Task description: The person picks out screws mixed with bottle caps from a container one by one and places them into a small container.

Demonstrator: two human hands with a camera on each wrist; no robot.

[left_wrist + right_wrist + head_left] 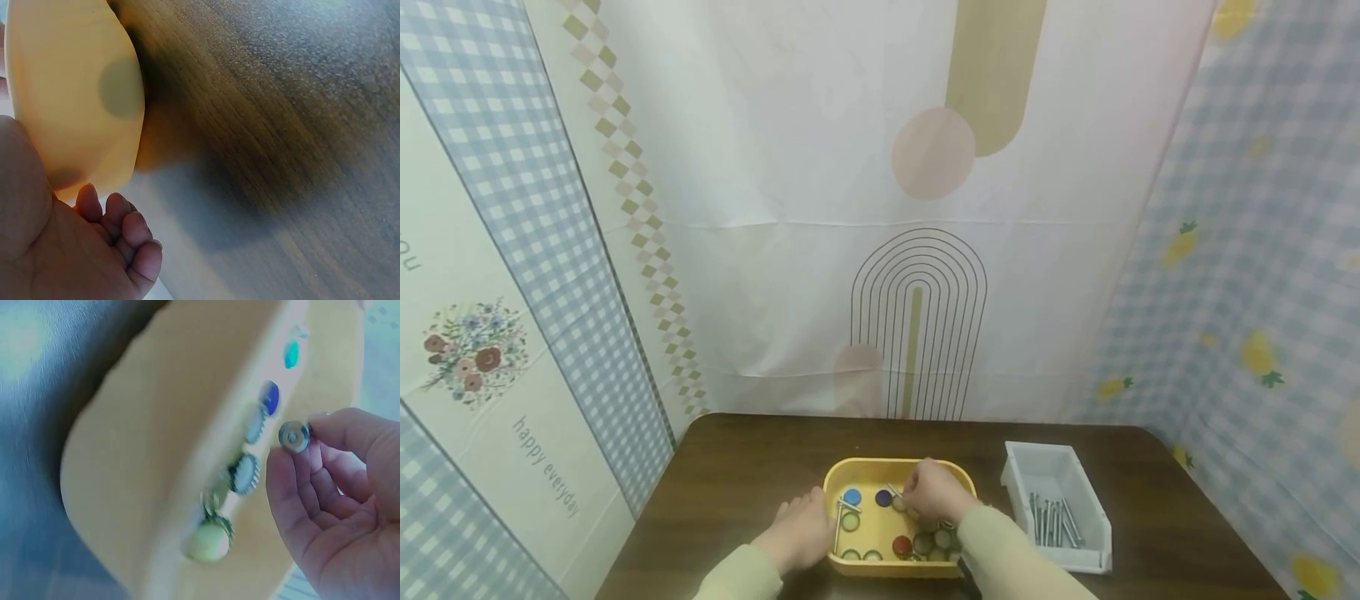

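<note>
A yellow tray (pixel 917 568) holds bottle caps and a few metal bolts. At its left end is my left hand (pixel 801 527), thumb by the rim; in the left wrist view the fingers (pixel 134 228) curl near the outer wall. Over the tray's right half, my right hand (pixel 942 493) pinches a metal bolt (pixel 294 436) between thumb and forefinger, its round head facing the right wrist camera. Below lie a dark blue cap (pixel 883 498) and paler caps. A light blue cap (pixel 852 497) and loose bolts (pixel 838 527) lie at the left, a red cap (pixel 902 546) near the front.
To the right stands a white bin (pixel 1097 533) with several long bolts (pixel 1054 523) in it. Tray and bin stand on a dark wooden table (pixel 745 467). Patterned cloths (pixel 760 317) hang behind the table and at both sides.
</note>
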